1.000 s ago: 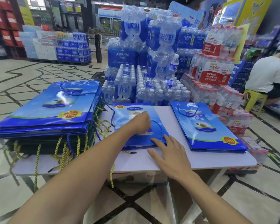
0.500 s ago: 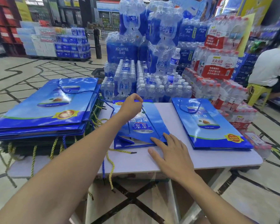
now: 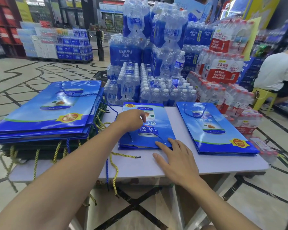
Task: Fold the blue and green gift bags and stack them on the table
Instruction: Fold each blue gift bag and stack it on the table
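A flat blue gift bag [image 3: 158,128] lies in the middle of the white table [image 3: 223,163]. My left hand [image 3: 131,119] hovers over its upper half with fingers curled, pinching the bag's blue cord handle. My right hand [image 3: 175,155] lies flat with straight fingers on the bag's near right corner and the table. A tall pile of flat blue bags [image 3: 51,113] rests on dark green bags [image 3: 32,150] at the left. A small stack of folded blue bags [image 3: 216,128] lies at the right.
Yellow and blue cords [image 3: 113,170] hang over the table's front edge. Shrink-wrapped water bottle packs [image 3: 153,87] stand right behind the table. A person [image 3: 276,70] sits on a yellow stool at the far right. Tiled floor surrounds the table.
My left hand rose from the middle bag's centre toward its upper part and now pinches the cord. The bag's near flap, raised half a second ago, lies flat. My right hand stayed put.
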